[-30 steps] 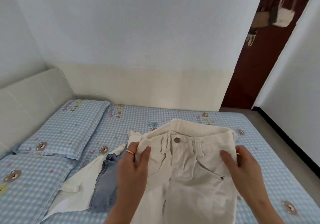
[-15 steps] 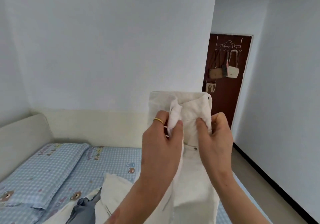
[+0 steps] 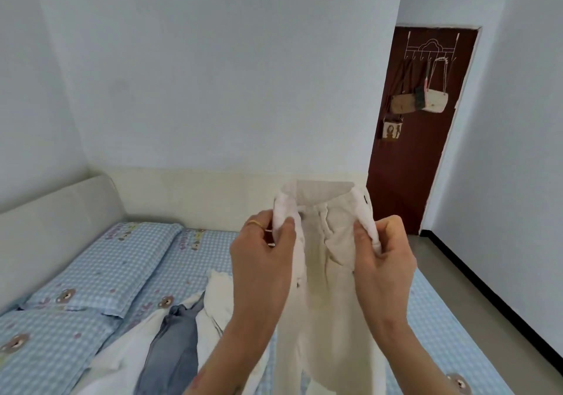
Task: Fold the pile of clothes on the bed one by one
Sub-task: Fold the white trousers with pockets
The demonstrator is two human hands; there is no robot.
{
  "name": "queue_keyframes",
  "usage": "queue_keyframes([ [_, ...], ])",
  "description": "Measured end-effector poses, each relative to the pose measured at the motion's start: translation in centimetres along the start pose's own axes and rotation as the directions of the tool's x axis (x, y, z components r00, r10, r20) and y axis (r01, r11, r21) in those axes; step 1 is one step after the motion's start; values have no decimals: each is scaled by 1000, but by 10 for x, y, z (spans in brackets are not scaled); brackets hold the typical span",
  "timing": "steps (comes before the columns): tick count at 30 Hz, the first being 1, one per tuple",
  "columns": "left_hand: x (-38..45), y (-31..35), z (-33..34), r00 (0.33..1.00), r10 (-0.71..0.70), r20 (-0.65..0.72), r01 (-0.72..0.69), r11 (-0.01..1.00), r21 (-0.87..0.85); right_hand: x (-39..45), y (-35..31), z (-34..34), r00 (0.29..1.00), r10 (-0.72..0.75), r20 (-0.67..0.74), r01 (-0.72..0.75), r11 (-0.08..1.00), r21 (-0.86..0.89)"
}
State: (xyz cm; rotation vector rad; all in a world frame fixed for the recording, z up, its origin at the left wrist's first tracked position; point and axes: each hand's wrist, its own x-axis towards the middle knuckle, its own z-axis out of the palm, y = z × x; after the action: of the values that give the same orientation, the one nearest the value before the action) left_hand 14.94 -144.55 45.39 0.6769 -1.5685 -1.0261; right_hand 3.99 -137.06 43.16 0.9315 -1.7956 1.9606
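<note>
A pair of cream white trousers [image 3: 326,272] hangs in the air above the bed, waistband up, legs running down out of the bottom of the view. My left hand [image 3: 262,260], with a gold ring, pinches the left side of the waistband. My right hand [image 3: 384,257] grips the right side of it. Under my left arm lies the rest of the pile: a white garment [image 3: 128,355], blue jeans [image 3: 173,343] and another white piece [image 3: 216,300].
The bed [image 3: 432,318] has a blue checked sheet with bear prints and a matching pillow [image 3: 106,269] at the left by a beige headboard [image 3: 51,211]. A dark brown door [image 3: 411,181] with hanging bags [image 3: 417,102] stands at the right, with grey floor beside the bed.
The trousers were lifted off the bed by the waistband, folded narrow between both hands, and now my hands have spread apart a little and come lower.
</note>
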Motion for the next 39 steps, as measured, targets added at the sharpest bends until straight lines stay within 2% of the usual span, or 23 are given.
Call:
queue_keyframes([
  [2,1,9,4,995,20,97,-26,998,58,-6,-9,6,1000,-16,13,16,1000,10],
  [4,-6,14,12,972,37,231,-68,989,130,-20,-15,12,996,-7,94,4,999,34],
  [7,-8,14,5,933,29,359,-41,999,25,-29,-19,9,975,-2,222,-21,995,100],
  [10,6,12,-9,847,46,530,-43,999,-18,-25,-17,3,963,0,268,-30,994,108],
  [11,12,12,-12,837,94,539,-116,993,7,-24,-15,2,963,-7,270,-20,995,98],
  [13,28,14,-21,840,262,475,-374,914,155,-19,-8,-3,954,-5,299,-27,994,102],
  [14,36,19,-27,804,334,492,-489,842,227,-16,-6,-7,941,-8,338,-38,991,131],
  [15,46,25,-32,739,350,575,-569,782,255,-13,-4,-10,922,-20,387,-51,984,172],
  [17,63,41,-34,610,216,762,-607,745,275,-9,-3,-15,886,-38,462,-83,968,239],
  [18,67,48,-30,579,136,804,-605,732,313,-7,-2,-17,877,-38,480,-91,965,244],
  [20,73,49,-20,613,129,780,-633,671,386,-5,2,-19,868,-26,497,-87,976,202],
  [22,73,48,-11,660,182,729,-649,628,430,-6,11,-24,854,21,520,-30,999,9],
  [24,72,48,-6,708,258,657,-636,638,435,-9,28,-33,851,104,514,18,974,-227],
  [26,75,56,0,753,321,575,-619,641,454,-12,42,-42,839,198,507,-26,945,-326],
  [29,76,78,20,719,424,551,-688,546,477,-7,56,-51,864,218,454,-101,958,-268],
  [31,73,92,33,677,497,543,-736,477,480,2,60,-54,901,189,391,-107,969,-221],
  [34,73,109,53,634,565,528,-769,393,503,23,67,-64,917,150,370,-103,984,-145],
  [37,75,128,69,633,570,524,-766,366,528,48,70,-80,921,91,379,-73,995,-64],
  [39,77,143,78,652,572,498,-750,391,534,67,65,-91,920,22,391,-14,1000,-25],
])
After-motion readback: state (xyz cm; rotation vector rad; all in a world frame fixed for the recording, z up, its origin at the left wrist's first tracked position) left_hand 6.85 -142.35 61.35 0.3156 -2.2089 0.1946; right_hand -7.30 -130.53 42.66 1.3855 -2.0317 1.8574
